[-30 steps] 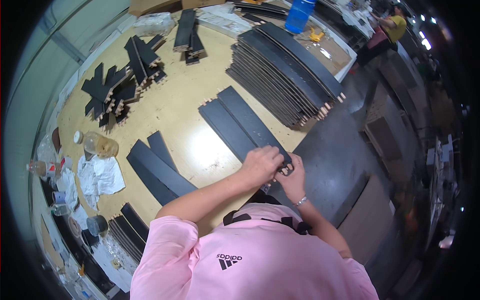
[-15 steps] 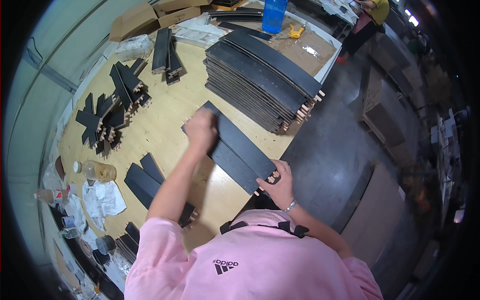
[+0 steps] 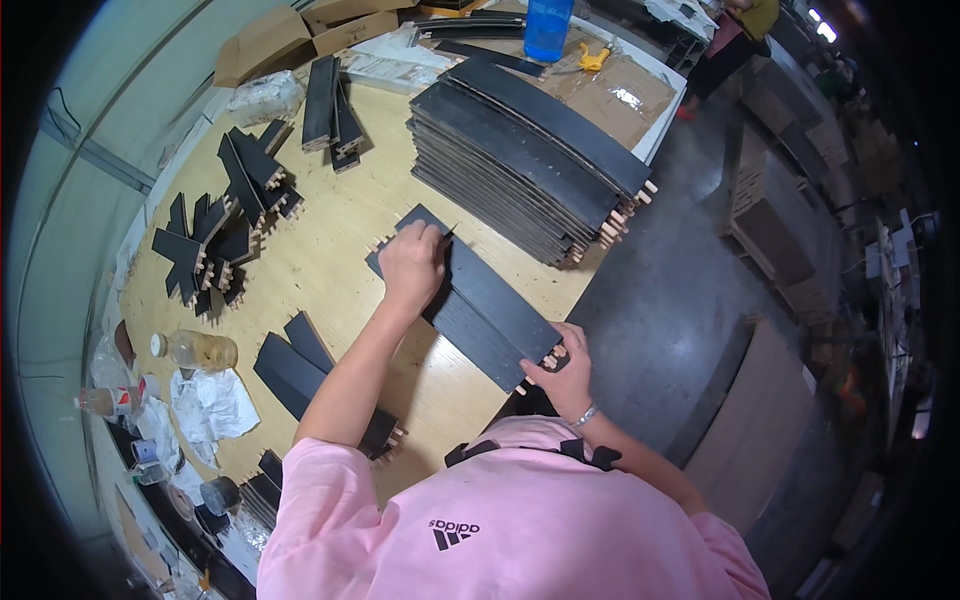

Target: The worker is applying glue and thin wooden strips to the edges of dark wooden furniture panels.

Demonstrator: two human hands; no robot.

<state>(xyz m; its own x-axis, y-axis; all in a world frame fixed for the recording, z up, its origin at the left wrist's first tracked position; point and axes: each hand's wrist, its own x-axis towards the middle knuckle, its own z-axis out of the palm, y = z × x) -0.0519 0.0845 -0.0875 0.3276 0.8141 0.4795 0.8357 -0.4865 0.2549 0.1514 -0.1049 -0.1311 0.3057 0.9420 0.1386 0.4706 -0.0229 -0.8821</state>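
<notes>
Two long black boards (image 3: 490, 310) lie side by side on the table in front of me, with pale wooden dowels poking out of their ends. My left hand (image 3: 412, 265) is closed over their far end. A thin dark tip shows beside its fingers, but what it holds is hidden. My right hand (image 3: 564, 375) grips the near end of the boards, thumb on one side and fingers round the other, beside the dowels. Just beyond stands a tall stack of similar black boards (image 3: 520, 150), their dowels facing right.
More black boards lie in crossed piles (image 3: 205, 250) on the left of the wooden table (image 3: 330, 240). A bottle of yellowish liquid (image 3: 200, 350) lies by white cloth (image 3: 210, 405). A blue container (image 3: 548, 30) and yellow tool (image 3: 595, 58) sit at the back. A person (image 3: 740, 40) stands far right.
My left hand has shifted slightly right along the boards, its fingers still curled. The right hand keeps its grip. The whole view has moved a little.
</notes>
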